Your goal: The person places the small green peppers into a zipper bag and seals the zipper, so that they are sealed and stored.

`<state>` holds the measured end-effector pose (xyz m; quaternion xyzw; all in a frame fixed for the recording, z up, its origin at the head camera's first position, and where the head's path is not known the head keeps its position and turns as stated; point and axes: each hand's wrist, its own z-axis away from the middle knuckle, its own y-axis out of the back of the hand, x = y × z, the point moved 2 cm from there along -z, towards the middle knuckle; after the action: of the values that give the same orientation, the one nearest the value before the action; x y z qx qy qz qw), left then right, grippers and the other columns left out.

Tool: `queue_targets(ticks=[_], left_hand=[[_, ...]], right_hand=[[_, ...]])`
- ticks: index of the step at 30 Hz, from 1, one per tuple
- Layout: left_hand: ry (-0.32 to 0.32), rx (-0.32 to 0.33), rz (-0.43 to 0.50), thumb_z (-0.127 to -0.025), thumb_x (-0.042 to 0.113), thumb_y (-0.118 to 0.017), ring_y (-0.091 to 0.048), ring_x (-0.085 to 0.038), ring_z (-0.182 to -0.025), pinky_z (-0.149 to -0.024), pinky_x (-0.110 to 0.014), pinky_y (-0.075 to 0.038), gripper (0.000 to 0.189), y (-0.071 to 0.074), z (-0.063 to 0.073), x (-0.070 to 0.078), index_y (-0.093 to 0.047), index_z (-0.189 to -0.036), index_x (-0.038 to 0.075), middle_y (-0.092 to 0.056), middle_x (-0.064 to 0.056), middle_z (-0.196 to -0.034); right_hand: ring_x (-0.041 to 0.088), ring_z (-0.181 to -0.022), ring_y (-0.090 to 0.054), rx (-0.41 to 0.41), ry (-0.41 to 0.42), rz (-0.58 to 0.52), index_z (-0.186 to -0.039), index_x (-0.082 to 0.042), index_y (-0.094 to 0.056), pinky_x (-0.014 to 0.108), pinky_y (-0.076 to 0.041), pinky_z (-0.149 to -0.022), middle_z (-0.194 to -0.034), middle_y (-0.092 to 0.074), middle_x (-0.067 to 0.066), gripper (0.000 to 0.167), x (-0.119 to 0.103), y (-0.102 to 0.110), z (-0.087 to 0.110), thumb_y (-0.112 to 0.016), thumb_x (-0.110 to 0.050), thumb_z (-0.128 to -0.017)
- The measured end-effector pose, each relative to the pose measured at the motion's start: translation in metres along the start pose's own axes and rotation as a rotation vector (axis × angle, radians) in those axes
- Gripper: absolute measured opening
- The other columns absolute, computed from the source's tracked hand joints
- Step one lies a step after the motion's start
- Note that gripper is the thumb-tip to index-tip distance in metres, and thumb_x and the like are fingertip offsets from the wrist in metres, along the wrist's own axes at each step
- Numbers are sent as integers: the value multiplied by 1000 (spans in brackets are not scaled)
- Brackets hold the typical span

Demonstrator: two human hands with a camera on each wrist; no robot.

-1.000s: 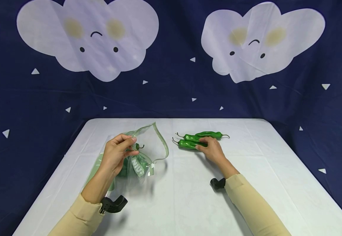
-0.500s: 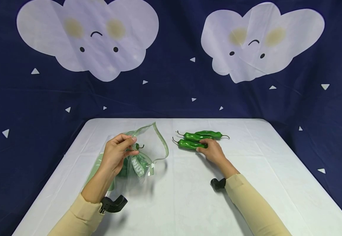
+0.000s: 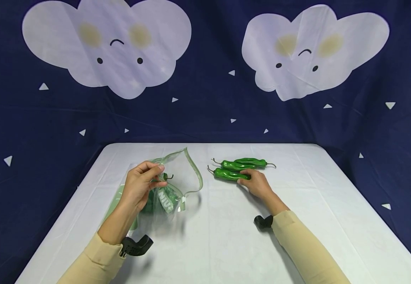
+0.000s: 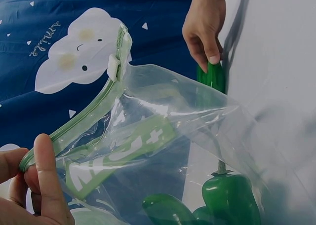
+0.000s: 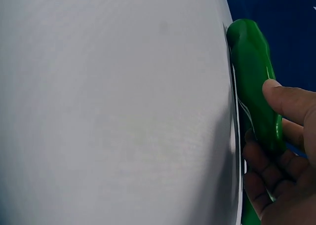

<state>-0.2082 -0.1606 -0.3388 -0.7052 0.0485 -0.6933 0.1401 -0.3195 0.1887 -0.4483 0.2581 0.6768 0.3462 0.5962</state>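
My left hand pinches the rim of a clear zip bag, whose green-edged mouth gapes to the right. Inside the bag are green peppers; one with a curved stem shows clearly in the left wrist view. My right hand holds the tip end of the nearest long green chili pepper between thumb and fingers, and that pepper lies on the table. Right behind it lie two more green chili peppers, one in the middle and one at the back.
A white-covered table spans the foreground. Behind it hangs a dark blue cloth printed with clouds and triangles. Partly under the held bag, at the left, a green-and-clear packet-like sheet shows; whether it is part of the bag I cannot tell.
My right hand has shifted slightly toward the tip of the nearest chili pepper, around which its fingers now sit. The left hand and the bag have stayed put.
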Motion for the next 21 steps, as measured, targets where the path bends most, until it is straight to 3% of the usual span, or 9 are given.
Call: queue_targets(ticks=[7,12,16,21], left_hand=[[2,6,1,-85,5,-68,-55,-8,-61,-61,-27,-65,15,-1,0,0,-63,-74,14,-57,4,-74],[3,-1,4,-86,5,-67,-55,-7,-60,-61,-27,-65,16,-1,0,0,-63,-74,13,-57,4,-74],[0,-3,5,-86,5,-67,-56,-7,-60,-60,-27,-65,15,-1,-1,0,-62,-74,13,-57,4,-74],[3,-4,3,-86,5,-68,-55,-7,-60,-60,-27,-65,16,-1,-1,-1,-62,-73,13,-58,4,-74]], right_hand=[[35,-118,-54,23,3,-26,-122,-11,-62,51,-48,-103,-126,-61,16,40,1,4,3,-67,-29,-86],[26,-100,-60,39,-5,-44,-122,-13,-62,39,-54,-84,-114,-66,12,40,0,6,6,-68,-30,-86],[22,-89,-58,65,16,-44,-121,-14,-63,31,-51,-71,-105,-66,11,39,0,8,9,-69,-29,-86],[23,-94,-59,81,28,-56,-122,-15,-63,33,-52,-75,-110,-66,11,40,1,11,13,-69,-30,-86]])
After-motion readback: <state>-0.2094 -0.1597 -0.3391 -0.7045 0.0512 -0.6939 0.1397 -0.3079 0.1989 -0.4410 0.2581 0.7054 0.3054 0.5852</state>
